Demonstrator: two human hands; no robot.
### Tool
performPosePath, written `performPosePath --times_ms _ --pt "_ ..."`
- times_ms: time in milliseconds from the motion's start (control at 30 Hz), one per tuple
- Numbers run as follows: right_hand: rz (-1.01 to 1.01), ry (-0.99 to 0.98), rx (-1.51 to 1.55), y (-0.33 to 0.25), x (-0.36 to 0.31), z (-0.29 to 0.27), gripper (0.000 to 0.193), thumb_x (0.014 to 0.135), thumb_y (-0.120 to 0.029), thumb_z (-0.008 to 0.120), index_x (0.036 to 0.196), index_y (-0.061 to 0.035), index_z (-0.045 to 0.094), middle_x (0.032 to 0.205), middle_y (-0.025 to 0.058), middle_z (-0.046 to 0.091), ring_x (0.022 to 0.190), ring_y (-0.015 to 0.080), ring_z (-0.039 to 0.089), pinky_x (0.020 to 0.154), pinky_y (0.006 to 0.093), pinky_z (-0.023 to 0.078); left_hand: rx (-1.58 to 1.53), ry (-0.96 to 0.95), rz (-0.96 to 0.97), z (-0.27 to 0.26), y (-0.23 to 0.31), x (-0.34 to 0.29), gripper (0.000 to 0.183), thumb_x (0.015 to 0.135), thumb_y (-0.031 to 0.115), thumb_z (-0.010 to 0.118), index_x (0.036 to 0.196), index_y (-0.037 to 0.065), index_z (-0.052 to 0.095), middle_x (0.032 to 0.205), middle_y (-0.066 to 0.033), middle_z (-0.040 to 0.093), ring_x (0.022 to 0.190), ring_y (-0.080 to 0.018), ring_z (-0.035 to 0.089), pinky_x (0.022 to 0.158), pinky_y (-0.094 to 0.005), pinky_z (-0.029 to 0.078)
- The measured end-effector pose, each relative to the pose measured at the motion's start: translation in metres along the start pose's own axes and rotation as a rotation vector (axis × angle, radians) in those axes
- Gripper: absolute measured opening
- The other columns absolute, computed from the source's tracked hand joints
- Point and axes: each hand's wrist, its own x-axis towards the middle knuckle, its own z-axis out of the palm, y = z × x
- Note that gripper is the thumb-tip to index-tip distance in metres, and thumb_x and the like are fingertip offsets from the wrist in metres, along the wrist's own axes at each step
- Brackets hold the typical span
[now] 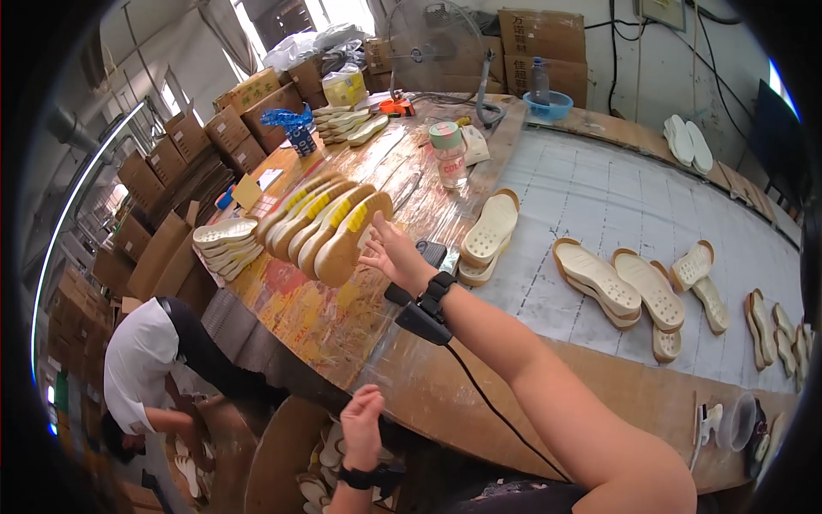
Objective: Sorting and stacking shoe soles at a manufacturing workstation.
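Observation:
My right hand (396, 254) reaches over the table with its fingers spread, beside a row of shoe soles (353, 238). These soles stand on edge, leaning together, tan with yellow patches and pale sides. The fingertips are at the nearest sole's right edge; whether they touch it I cannot tell. Low in front of the table, my left hand (362, 421) has its fingers curled in, and nothing shows in them. Left of the row lies a stack of cream soles (228, 242). A pair of cream soles (490, 230) rests right of my right hand.
More cream soles (598, 272) lie on the grey gridded sheet (548, 197). A jar with a green lid (448, 154), a blue basin (548, 105) and a fan (435, 51) stand farther back. At the left, a person (145, 368) bends over beside cardboard boxes.

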Motion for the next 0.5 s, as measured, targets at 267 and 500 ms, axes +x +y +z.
performPosePath --times_ms 267,500 --pt "-0.546 1.281 -1.116 -0.06 0.01 -0.191 0.04 0.079 -0.031 0.054 0.101 0.0022 0.051 0.096 0.0237 0.057 0.095 0.0379 0.054 0.082 0.0428 0.042 0.327 -0.094 0.113 0.037 -0.066 -0.003 0.006 0.075 -0.002 0.061 0.081 0.0 0.062 0.095 -0.0051 0.056 0.075 -0.0071 0.052 0.064 -0.0189 0.042" --pt "-0.184 1.06 -0.934 -0.078 0.014 -0.248 0.056 0.069 -0.026 0.068 0.108 0.0069 0.047 0.103 0.0188 0.058 0.094 0.0299 0.057 0.079 0.0368 0.046 0.606 -0.048 0.304 0.061 -0.098 -0.004 0.006 0.074 0.002 0.063 0.078 0.003 0.061 0.089 -0.0037 0.057 0.065 -0.0063 0.047 0.056 -0.0177 0.038"
